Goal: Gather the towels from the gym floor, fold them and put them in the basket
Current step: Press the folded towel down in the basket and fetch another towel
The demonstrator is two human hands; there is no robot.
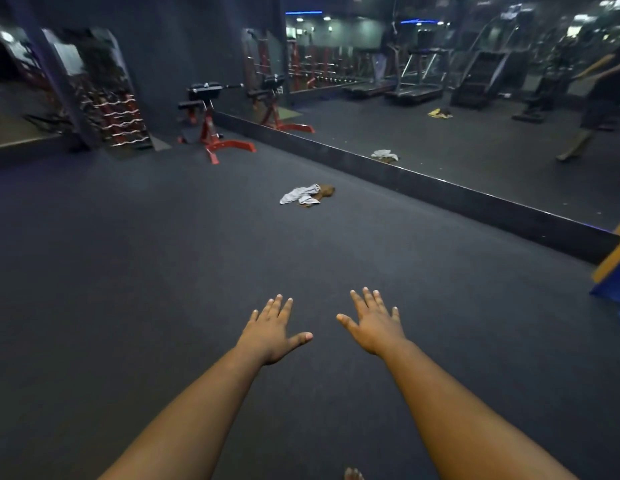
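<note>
A crumpled white towel [299,196] lies on the dark gym floor ahead of me, with a brown towel [325,191] bunched against its right side. Both my arms are stretched forward, palms down, well short of the towels. My left hand [272,330] is open with fingers spread and holds nothing. My right hand [373,320] is likewise open and empty. A yellow towel [439,113] shows only as a reflection in the wall mirror, far back. No basket is in view.
A long wall mirror [474,126] with a dark base ledge runs along the right. A red exercise bench [211,123] stands at the back, a rack of bars [119,121] to its left. A blue and yellow object [613,271] sits at the right edge.
</note>
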